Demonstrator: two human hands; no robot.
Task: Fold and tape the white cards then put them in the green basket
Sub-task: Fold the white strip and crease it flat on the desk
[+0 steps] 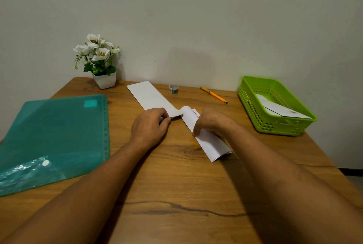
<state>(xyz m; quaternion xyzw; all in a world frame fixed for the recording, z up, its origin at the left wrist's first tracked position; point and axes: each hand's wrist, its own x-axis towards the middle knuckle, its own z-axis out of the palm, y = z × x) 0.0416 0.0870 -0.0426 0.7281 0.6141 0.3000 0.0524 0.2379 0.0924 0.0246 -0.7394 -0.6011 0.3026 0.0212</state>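
White card (pixel 206 135) is mid-fold; left hand (pixel 150 125) pinches a flat strip (pixel 151 97), right hand (pixel 210 121) pinches the folded card; tape roll (pixel 173 89) lies beyond both, likely needed next.

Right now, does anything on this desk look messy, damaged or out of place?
Nothing stands out. The card lies diagonally only because both hands are folding it; tape, pen and basket sit undisturbed.

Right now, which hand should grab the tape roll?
Probably left. The left hand only pinches the white card's loose flap, closer to the tape roll; the right hand pins the folded part.
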